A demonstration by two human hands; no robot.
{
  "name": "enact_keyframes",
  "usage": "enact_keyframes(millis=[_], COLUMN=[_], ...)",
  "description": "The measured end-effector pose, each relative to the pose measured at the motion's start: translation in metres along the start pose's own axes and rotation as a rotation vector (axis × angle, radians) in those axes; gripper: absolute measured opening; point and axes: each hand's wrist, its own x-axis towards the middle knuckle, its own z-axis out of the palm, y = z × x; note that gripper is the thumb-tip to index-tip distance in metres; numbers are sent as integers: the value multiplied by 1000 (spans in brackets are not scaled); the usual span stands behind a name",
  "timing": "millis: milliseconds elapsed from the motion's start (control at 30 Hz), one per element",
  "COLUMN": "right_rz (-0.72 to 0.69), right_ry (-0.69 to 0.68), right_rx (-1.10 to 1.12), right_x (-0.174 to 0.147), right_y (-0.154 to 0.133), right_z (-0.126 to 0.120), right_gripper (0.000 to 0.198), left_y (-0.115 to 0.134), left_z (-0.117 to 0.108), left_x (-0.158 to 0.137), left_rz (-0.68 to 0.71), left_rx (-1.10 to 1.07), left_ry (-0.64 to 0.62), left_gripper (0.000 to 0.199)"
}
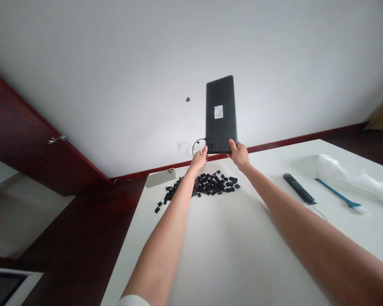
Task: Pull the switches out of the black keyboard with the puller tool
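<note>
A black keyboard [221, 114] is held up on end above the far part of the table, its underside with a white label towards me. My right hand [240, 155] grips its lower right corner, thumb flat on the underside and fingers behind. At the lower left corner, my left hand [199, 159] is closed on the edge, thumb up; its fingers are partly hidden. A thin black cable [194, 143] loops out from the keyboard beside that hand. Below, loose black keycaps [213, 183] lie in a spread heap on the white table [223, 246].
A phone [161, 177] lies at the table's far left corner. On the right are a long black object [298, 188], a blue brush [338, 193] and crumpled clear plastic [354, 176]. Behind stands a white wall [130, 85]; a dark red door [35, 127] is at left.
</note>
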Motion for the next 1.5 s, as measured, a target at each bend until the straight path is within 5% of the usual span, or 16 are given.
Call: enact_keyframes(millis=[200,467,633,867,1033,1233,1400,1500], right_rz=[184,-91,5,208,176,68,-51,-69], right_ry=[-63,-91,83,-25,-24,-20,-6,-128], right_rx=[-31,-175,-516,-827,-818,-820,-959,-966], right_x=[-4,-10,-18,-21,-23,-40,-59,-51], right_y=[21,4,3,17,12,11,23,22], right_z=[1,-26,-58,-82,-81,-87,-93,-88], right_gripper=[55,56,43,53,53,51,55,66], left_y=[-21,-6,5,6,6,4,2,-1], left_z=[15,13,43,73,75,75,92,104], left_x=[16,10,7,3,-10,-16,-17,-20], left_rz=[-100,-6,170,138,260,428,515,467], left_rx=[-128,-206,118,527,770,721,796,822], left_ry=[-83,-161,-200,-293,-209,-28,-357,-418], left_gripper=[40,21,29,54,66,89,64,66])
